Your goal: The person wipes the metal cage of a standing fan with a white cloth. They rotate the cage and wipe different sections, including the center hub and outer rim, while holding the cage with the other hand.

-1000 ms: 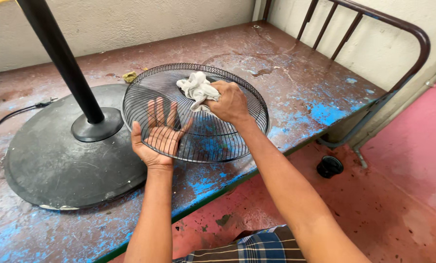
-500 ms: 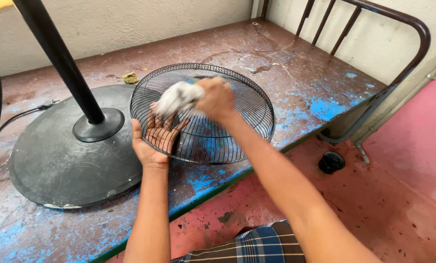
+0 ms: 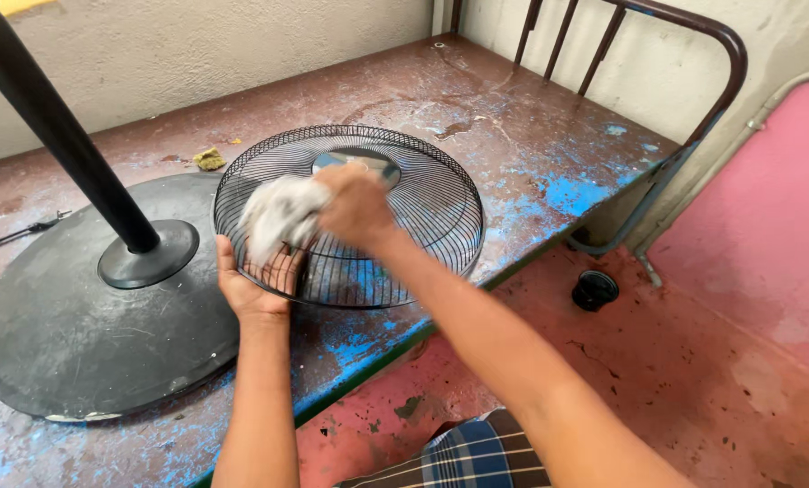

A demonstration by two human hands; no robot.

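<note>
A round black wire fan grille (image 3: 422, 194) lies on a worn blue and brown table (image 3: 549, 136). My right hand (image 3: 357, 206) is closed on a white cloth (image 3: 278, 212) and presses it against the grille's left part. My left hand (image 3: 252, 282) sits palm up under the grille's near left rim, fingers spread against the wires, holding the edge up.
The fan's round black base (image 3: 79, 334) with its slanted black pole (image 3: 56, 126) stands to the left, touching the grille. A small yellow scrap (image 3: 209, 159) lies behind. A dark metal chair frame (image 3: 693, 54) stands at the table's right end. A black cap (image 3: 595, 289) lies on the red floor.
My right hand has swept the cloth from the grille's middle toward its left edge, over my left hand. The view has shifted slightly closer.
</note>
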